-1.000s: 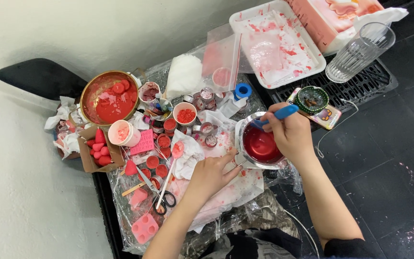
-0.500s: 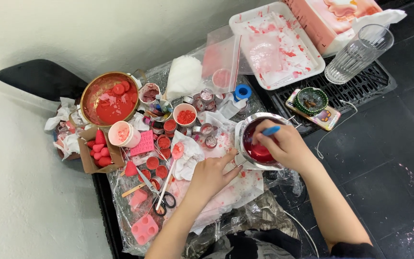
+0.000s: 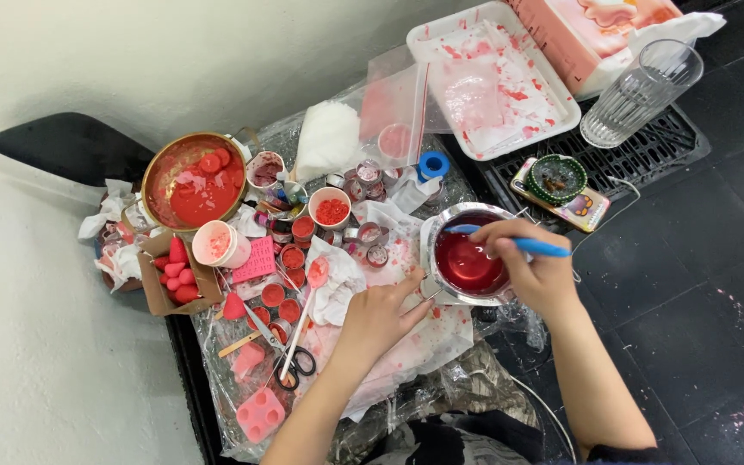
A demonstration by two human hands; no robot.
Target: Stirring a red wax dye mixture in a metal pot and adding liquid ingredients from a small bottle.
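Nearest, the left hand [image 3: 381,319] lies flat and open on stained paper, holding nothing. Just right, the right hand [image 3: 534,269] pinches a blue stick [image 3: 510,242] over the steel pot [image 3: 467,258] of red liquid (its tip hidden under the surface). Farther off, a glass [image 3: 639,90] stands.
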